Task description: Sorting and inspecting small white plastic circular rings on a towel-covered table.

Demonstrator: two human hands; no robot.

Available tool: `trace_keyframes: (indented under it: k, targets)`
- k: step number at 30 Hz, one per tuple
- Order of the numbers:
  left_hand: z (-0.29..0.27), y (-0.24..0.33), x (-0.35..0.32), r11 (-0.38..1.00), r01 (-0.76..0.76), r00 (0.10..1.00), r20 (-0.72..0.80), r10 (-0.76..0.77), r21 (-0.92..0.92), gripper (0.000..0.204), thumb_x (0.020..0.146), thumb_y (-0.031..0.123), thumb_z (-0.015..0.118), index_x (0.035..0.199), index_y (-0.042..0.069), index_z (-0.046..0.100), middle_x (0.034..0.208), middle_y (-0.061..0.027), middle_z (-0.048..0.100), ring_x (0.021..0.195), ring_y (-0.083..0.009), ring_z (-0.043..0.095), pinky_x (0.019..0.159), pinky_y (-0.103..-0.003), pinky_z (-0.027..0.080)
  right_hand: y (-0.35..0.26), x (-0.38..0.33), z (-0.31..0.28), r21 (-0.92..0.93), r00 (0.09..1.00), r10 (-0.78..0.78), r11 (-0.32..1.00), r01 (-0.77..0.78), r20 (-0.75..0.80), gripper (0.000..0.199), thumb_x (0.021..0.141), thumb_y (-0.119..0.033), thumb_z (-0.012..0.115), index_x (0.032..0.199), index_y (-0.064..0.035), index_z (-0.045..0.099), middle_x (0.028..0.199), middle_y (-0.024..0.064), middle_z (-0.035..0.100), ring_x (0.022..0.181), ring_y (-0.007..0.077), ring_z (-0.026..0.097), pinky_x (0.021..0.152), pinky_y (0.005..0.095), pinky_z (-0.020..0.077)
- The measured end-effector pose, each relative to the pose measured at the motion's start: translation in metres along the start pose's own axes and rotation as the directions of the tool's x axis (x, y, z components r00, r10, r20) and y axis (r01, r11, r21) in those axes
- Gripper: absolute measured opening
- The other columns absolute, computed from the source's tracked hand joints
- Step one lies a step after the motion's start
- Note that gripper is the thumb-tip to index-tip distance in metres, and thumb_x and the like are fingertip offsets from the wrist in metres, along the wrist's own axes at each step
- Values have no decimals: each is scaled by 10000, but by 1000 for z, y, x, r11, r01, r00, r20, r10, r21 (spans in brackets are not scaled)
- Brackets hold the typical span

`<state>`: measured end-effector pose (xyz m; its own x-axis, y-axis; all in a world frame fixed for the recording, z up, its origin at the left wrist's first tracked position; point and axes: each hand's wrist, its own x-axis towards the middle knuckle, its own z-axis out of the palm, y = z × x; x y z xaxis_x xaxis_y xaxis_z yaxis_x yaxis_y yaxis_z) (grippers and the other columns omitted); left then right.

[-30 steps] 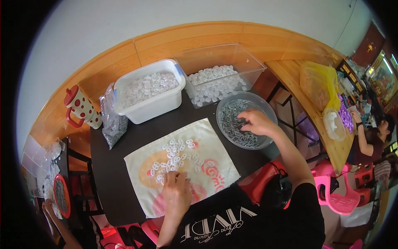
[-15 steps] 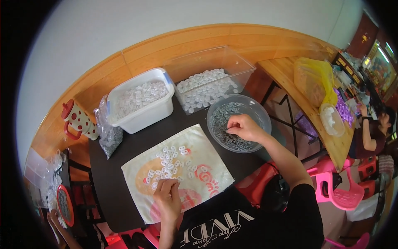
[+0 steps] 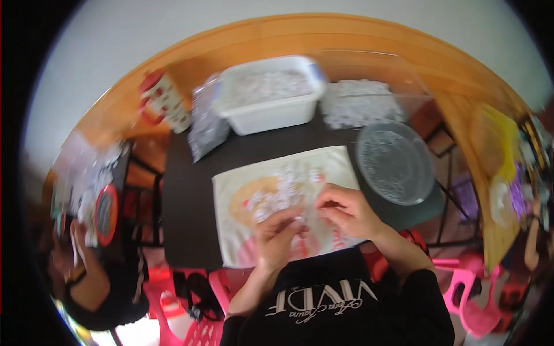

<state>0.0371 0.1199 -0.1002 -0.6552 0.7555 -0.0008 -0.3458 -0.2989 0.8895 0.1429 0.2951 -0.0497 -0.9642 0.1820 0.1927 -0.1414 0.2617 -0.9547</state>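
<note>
Both my hands are close together over a printed cream cloth (image 3: 228,190) on the dark table. My left hand (image 3: 278,233) pinches a small white plastic oval piece (image 3: 300,220), blurred at the fingertips. Just right of it, my right hand (image 3: 349,212) has its thumb and fingers pressed together; whatever is between them is too small and smeared to make out. Beyond my hands, a loose pile of white oval pieces (image 3: 283,193) lies on the cloth. To the right stands a clear round bowl (image 3: 424,167) with many small, thin grey metal-looking pieces.
A white tub (image 3: 271,118) and a clear bin (image 3: 375,104), both holding white pieces, stand at the back. Left of them are a grey-filled plastic bag (image 3: 208,124) and a spotted tumbler (image 3: 167,106). Another person's arm (image 3: 86,265) is at far left, near a red-rimmed tray (image 3: 114,213).
My right hand has left the bowl and come over the cloth beside my left hand. The left hand stays pinched near the pile. The whole view has turned toward the left.
</note>
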Motion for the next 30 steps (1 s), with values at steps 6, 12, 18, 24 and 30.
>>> trace_keyframes:
  k: [6, 12, 18, 24, 30]
  targets:
    - [-4, 4, -7, 982, -22, 1000, -25, 17, -188, 270, 902, -103, 585, 1152, -28, 656, 929, -110, 697, 806, -203, 705, 663, -270, 567, 11, -2, 40, 94, 957, -147, 980, 175, -252, 140, 840, 170, 601, 950, 84, 612, 963, 131, 607, 806, 138, 605, 733, 238, 497]
    - [-5, 0, -6, 982, -73, 997, -53, 64, -176, 249, 888, -106, 615, 1115, -21, 672, 896, -116, 703, 760, -202, 706, 618, -266, 565, 16, -5, 57, -66, 903, -244, 970, 236, -355, 148, 828, 177, 614, 936, 76, 620, 967, 148, 634, 826, 144, 626, 723, 226, 504]
    - [-3, 1, -5, 977, -92, 994, -69, 80, -192, 215, 890, -103, 618, 1076, -20, 686, 863, -113, 699, 746, -202, 702, 606, -259, 554, 10, -1, 61, -264, 852, -364, 924, 278, -377, 145, 821, 166, 631, 918, 58, 630, 914, 166, 658, 748, 147, 625, 613, 215, 482]
    - [-1, 4, -6, 973, -87, 994, -83, 71, -216, 204, 890, -104, 617, 1066, -24, 685, 846, -110, 693, 734, -197, 696, 600, -259, 550, 8, 1, 68, -297, 820, -359, 923, 243, -446, 145, 804, 103, 649, 901, -4, 638, 846, 110, 681, 699, 217, 647, 626, 295, 450]
    - [1, 5, -8, 970, -94, 993, -95, 75, -224, 190, 892, -97, 620, 1055, -26, 685, 850, -111, 695, 731, -194, 694, 595, -256, 545, 13, 2, 69, -349, 795, -433, 889, 297, -426, 154, 806, 104, 645, 920, 1, 637, 840, 119, 670, 665, 214, 616, 594, 294, 445]
